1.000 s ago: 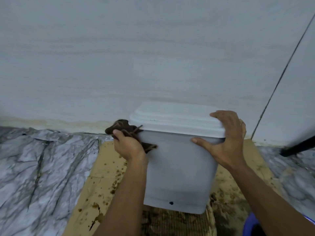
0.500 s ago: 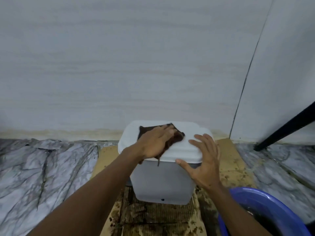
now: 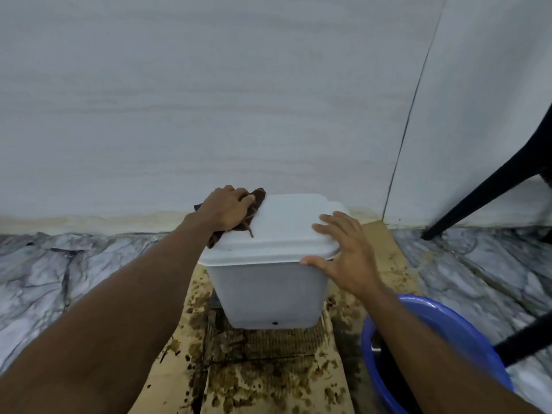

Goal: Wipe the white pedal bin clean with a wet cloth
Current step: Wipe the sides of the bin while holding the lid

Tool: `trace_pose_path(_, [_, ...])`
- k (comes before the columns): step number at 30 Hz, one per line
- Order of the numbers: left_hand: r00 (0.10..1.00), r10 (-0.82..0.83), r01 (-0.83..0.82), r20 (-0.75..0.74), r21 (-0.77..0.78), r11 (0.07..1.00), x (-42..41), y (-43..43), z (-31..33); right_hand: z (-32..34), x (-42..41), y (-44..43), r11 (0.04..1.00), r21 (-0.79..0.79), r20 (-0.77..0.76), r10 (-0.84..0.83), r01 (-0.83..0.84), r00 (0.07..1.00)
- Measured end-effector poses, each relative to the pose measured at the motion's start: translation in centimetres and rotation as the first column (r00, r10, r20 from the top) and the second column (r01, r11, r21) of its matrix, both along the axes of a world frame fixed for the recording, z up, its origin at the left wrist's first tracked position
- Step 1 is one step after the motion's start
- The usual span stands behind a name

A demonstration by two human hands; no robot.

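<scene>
Clutching cloth in left grip at pedal bin far corner, steadying with right grip splayed flat. Risks slipping off edge if overpushed.

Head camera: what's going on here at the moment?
A person is wiping the white pedal bin. The left hand grips a dark brown cloth at the far left corner of the closed lid. The right hand steadies the lid's near right edge, fingers spread. The bin stands on stained cardboard, with a blue basin to its right.
</scene>
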State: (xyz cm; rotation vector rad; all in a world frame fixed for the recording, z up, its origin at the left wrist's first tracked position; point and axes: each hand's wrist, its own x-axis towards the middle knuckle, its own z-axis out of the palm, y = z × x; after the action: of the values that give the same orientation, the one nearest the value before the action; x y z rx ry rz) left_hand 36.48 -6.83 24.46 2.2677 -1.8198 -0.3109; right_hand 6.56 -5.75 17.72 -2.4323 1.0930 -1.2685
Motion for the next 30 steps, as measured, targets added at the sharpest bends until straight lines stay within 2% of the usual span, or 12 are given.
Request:
trace_pose_path(5, [0.998,0.057,-0.057,0.000,0.010,0.998,-0.2,1.9,0.0,1.9,-1.8,-2.8,0.983,0.162,-0.011,0.090,-0.087,0.996])
trace_pose_path(10, [0.996,0.085,-0.086,-0.016,-0.074,0.994,-2.0,5.2,-1.8,4.2,-2.6,-5.9,0.948,0.316,-0.231,0.038,0.038,0.972])
trace_pose_path(14, [0.992,0.085,-0.093,-0.099,-0.087,0.992,-1.8,6.0,-2.1,4.3,0.5,-3.5,0.918,0.392,-0.348,0.085,0.062,0.933])
trace_pose_path(16, [0.987,0.104,-0.115,-0.119,-0.094,0.989,-1.7,5.9,-2.0,3.6,3.2,-0.1,0.925,0.379,-0.362,0.111,0.038,0.925])
trace_pose_path(18, [0.980,0.151,-0.163,-0.128,-0.096,0.982,-2.0,5.9,-2.0,2.1,5.8,3.4,0.960,0.277,-0.375,0.062,0.048,0.925])
trace_pose_path(21, [0.967,0.206,-0.219,-0.152,-0.079,0.972,-2.5,6.2,-1.7,0.6,7.4,6.0,0.961,0.273,-0.237,0.029,0.038,0.971])
trace_pose_path(23, [0.957,0.238,-0.248,-0.165,-0.042,0.968,-2.9,6.6,-1.0,0.6,6.9,5.3,0.946,0.321,-0.141,0.097,-0.048,0.985])
trace_pose_path(25, [0.945,0.287,-0.291,-0.160,0.001,0.957,-3.7,7.3,-0.5,1.1,5.6,3.8,0.913,0.379,-0.112,0.205,-0.149,0.972])
trace_pose_path(28, [0.914,0.378,-0.382,-0.149,0.000,0.924,-5.7,9.1,-0.7,2.6,3.8,0.9,0.842,0.469,-0.176,0.383,-0.265,0.907])
trace_pose_path(30, [0.910,0.386,-0.394,-0.151,-0.028,0.919,-7.2,10.5,-1.1,4.2,3.1,-0.5,0.816,0.520,-0.277,0.442,-0.254,0.853])
